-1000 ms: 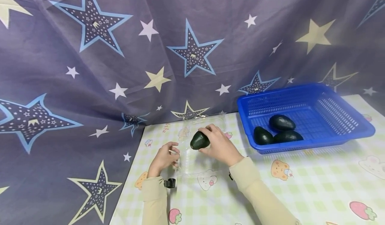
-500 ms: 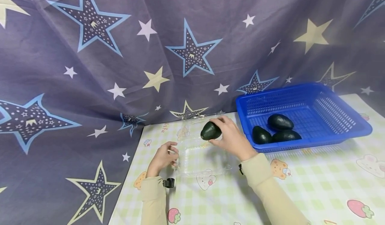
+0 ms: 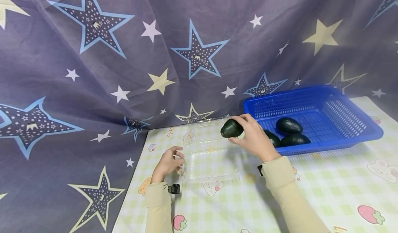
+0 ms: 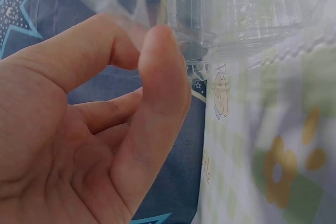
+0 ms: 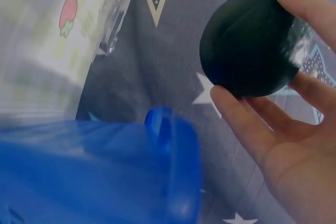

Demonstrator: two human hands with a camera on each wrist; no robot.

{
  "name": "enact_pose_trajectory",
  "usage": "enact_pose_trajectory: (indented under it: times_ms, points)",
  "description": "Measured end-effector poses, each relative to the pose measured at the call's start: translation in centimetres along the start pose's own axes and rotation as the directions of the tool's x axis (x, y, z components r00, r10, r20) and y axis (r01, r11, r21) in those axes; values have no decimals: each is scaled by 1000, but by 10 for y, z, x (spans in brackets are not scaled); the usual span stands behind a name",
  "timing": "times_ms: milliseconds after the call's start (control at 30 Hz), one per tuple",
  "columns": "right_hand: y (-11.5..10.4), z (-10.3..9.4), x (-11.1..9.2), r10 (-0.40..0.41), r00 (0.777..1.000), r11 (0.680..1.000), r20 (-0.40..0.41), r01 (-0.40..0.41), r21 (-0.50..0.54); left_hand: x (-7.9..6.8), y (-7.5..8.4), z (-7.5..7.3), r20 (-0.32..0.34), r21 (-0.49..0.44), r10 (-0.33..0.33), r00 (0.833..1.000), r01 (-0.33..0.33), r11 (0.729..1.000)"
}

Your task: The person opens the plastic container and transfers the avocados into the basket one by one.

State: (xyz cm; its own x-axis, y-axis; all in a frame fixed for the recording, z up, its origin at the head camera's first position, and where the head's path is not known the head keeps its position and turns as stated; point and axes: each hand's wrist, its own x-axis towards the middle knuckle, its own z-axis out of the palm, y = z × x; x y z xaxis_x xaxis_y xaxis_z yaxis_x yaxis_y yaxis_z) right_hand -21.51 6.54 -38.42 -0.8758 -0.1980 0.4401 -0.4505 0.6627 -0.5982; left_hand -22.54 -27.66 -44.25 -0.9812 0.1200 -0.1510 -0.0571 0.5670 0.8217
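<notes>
A dark green avocado is in my right hand, gripped between thumb and fingertips. It is raised off the table, near the left end of the blue basket. In the right wrist view the avocado shows its rounded side, with fingertips around its edge. My left hand pinches the left rim of a clear plastic clamshell box, which lies with its lid folded back toward the curtain. The left wrist view shows thumb and finger at the clear rim.
Inside the basket are three more avocados, one behind two others, the left one partly hidden by my right hand. A checked tablecloth covers the table. A star-patterned curtain hangs right behind the table.
My right hand has carried the avocado to the right and slightly back, from over the clamshell box toward the basket. The left hand has stayed at the box's rim.
</notes>
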Motion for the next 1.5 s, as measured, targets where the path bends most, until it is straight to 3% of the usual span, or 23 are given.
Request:
enact_pose_trajectory:
  times_ms: [933, 1500]
  points:
    - [34, -26, -14, 104, 994, 994, -34, -105, -35, 0, 1, 2, 0, 14, 3, 1000, -3, 1000]
    - [47, -42, -20, 208, 978, 977, -18, -208, -55, -1, 2, 0, 3, 16, -1, 1000, 1, 1000]
